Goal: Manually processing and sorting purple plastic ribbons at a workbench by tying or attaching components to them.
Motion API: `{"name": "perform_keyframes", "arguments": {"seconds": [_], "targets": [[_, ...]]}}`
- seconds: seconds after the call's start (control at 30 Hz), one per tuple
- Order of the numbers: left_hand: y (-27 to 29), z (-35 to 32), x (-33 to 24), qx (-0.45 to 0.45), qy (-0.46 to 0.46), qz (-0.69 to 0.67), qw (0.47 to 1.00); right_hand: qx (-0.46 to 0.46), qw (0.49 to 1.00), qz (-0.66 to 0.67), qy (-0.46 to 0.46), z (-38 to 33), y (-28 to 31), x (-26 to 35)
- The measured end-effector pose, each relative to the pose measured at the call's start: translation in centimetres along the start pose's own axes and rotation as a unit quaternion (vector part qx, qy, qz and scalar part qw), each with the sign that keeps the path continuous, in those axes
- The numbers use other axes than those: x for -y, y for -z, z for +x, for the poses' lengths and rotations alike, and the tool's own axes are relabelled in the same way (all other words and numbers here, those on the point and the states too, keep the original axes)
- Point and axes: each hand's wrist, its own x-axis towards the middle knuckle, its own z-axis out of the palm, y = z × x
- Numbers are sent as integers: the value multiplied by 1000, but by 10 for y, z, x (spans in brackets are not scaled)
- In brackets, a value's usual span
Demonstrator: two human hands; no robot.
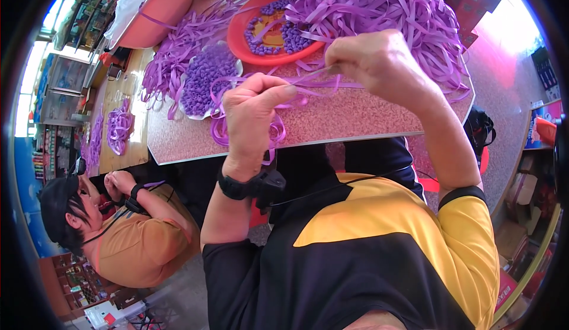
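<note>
My left hand [252,116] is closed on one end of a thin purple ribbon strip [311,76], thumb pressed on top. My right hand [379,63] pinches the other end, so the strip runs taut between them above the speckled table [332,119]. Loops of purple ribbon hang below my left hand over the table's front edge. A big heap of purple ribbon strips [379,4] lies just behind my right hand. A red plate [237,30] with small purple rolled pieces and a white dish [204,78] heaped with them stand behind my left hand.
A pink basin [163,7] with white plastic stands at the far left of the table. A co-worker in an orange shirt [139,241] sits at my left by a wooden table [124,152] with purple ribbon bundles. Shelves and boxes line the right side.
</note>
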Motion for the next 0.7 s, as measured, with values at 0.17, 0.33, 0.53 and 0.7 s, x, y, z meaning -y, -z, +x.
{"name": "perform_keyframes", "arguments": {"seconds": [0.17,0.33,0.53,0.7], "targets": [[49,5,12,-88,-85,54,991,-46,975,-128,-173,2,25,-18],[75,1,26,-163,-145,241,946,-114,950,-225,-186,-3,10,-39],[99,-3,32,-123,-200,359,903,-216,902,234,-293,7,9,-26],[86,14,0,-129,-221,361,897,-223,886,264,-308,5,2,-24]]}}
